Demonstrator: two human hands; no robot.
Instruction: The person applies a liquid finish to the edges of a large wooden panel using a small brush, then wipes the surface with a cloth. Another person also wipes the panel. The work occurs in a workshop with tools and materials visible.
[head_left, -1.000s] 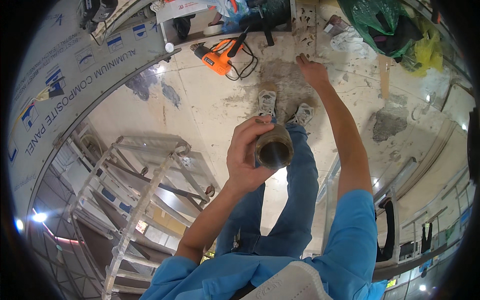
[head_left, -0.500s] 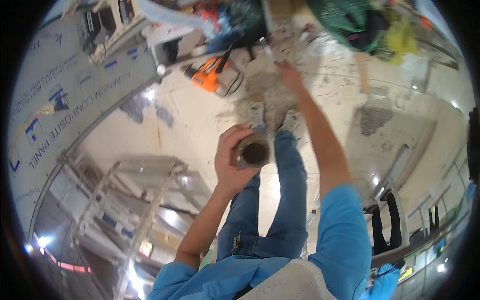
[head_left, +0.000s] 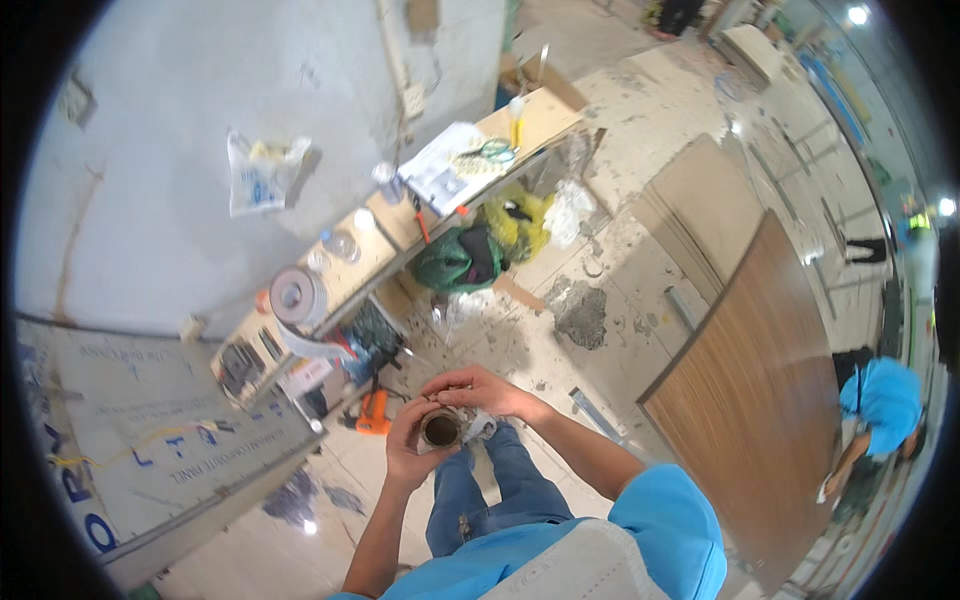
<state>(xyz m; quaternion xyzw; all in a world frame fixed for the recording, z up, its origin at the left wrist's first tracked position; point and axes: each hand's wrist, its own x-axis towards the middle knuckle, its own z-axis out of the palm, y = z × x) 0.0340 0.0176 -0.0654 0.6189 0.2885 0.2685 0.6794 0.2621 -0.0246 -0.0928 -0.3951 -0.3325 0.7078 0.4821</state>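
A roll of tape [head_left: 441, 430] sits between the left hand [head_left: 413, 450] and right hand [head_left: 478, 390], with the tabletop [head_left: 400, 225] beyond them against the wall [head_left: 200, 120] and a wooden panel [head_left: 760, 380] lying on the floor [head_left: 640, 260] to the right.

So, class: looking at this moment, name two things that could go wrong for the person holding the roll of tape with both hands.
1. The tape roll is held in the air by the left hand and right hand, above the floor; a slip could drop it.
2. An orange power tool and debris lie on the floor close to the person's feet, so a step could mean a trip.
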